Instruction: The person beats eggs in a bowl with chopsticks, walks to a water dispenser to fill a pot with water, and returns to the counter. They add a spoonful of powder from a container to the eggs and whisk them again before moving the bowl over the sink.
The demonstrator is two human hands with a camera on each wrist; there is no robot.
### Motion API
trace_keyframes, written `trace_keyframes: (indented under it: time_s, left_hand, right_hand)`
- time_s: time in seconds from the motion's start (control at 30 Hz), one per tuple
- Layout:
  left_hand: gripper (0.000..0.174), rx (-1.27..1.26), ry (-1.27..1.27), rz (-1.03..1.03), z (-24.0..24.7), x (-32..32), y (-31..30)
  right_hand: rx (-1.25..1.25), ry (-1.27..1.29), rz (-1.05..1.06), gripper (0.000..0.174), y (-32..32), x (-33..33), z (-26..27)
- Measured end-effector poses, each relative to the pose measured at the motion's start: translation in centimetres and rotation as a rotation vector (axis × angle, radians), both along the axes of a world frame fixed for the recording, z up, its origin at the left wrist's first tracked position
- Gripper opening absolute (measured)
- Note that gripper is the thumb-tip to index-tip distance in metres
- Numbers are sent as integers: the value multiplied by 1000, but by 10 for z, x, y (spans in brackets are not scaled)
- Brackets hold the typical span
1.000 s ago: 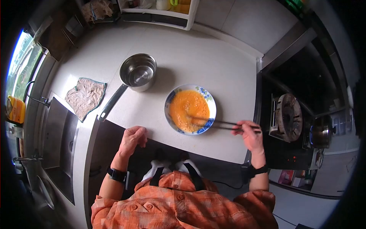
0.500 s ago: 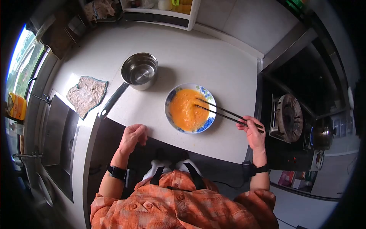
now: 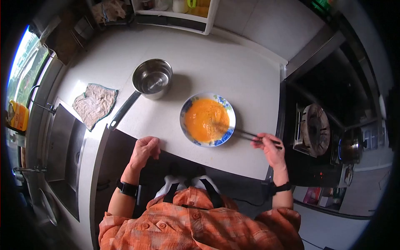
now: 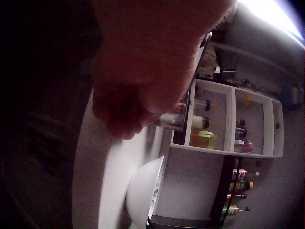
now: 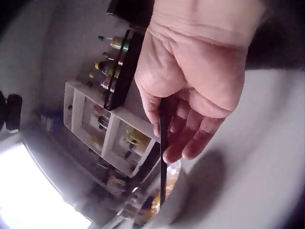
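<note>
A white bowl with blue flowers on its rim stands on the counter and holds orange beaten egg. My right hand pinches a pair of dark chopsticks near their upper ends, to the right of the bowl. Their lower ends blur in the egg at the bowl's right side. In the right wrist view, thumb and fingers close round a dark chopstick. My left hand rests at the counter's front edge, loosely curled and holding nothing.
A steel saucepan stands behind and left of the bowl, its handle toward the front edge. Left of it lies a beige cloth by the sink. A gas burner and a steel pot are at the right.
The chopsticks sweep round in the egg, from the bowl's upper right half a second ago to its lower right now, the right hand shifting slightly left. The left hand stays put.
</note>
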State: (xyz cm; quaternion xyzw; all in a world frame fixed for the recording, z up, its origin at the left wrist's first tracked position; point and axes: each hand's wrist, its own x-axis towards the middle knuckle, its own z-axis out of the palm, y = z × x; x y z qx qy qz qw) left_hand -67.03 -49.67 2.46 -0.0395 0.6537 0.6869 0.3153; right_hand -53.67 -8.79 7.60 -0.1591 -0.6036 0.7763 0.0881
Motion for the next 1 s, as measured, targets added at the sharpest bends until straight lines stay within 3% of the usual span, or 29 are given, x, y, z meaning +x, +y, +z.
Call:
trace_keyframes:
  time_s: [0.1,0.17,0.27,0.3,0.37,0.5,0.57,0.63,0.77,0.83,0.9,0.97,1.0]
  left_hand:
    - [25,-6,10,-25,4,0,0]
    - [25,-9,1,-15,3,1,0]
    - [25,6,-4,-4,4,0,1]
    - [25,24,-4,-11,4,0,1]
    - [25,22,-5,-8,1,1,0]
    - [25,20,8,-14,3,0,1]
    - [25,13,9,-13,1,1,0]
    - [26,10,16,-4,1,0,0]
    - [25,9,8,-5,0,1,1]
    - [25,3,4,-7,0,1,0]
    - [26,-23,-4,8,1,1,0]
    - [26,-3,-1,3,1,1,0]
    - [26,15,2,-11,0,1,0]
  right_hand:
    - [-137,76,92,24,-1,4,0]
    - [-105,80,-7,24,-1,2,5]
    - [-43,-12,222,24,-5,5,11]
    - [-44,-14,220,24,-2,4,10]
    - [33,59,-38,24,4,1,8]
    - [35,26,165,25,-2,7,26]
    - [139,57,-44,25,1,6,33]
    - [313,10,0,26,-1,14,44]
    - [230,-19,155,26,-20,16,38]
    - [88,48,-33,25,-19,6,21]
    - [141,65,-71,25,-20,7,14]
    - [52,-36,151,25,-25,15,16]
    - [-1,8,159,25,-22,14,16]
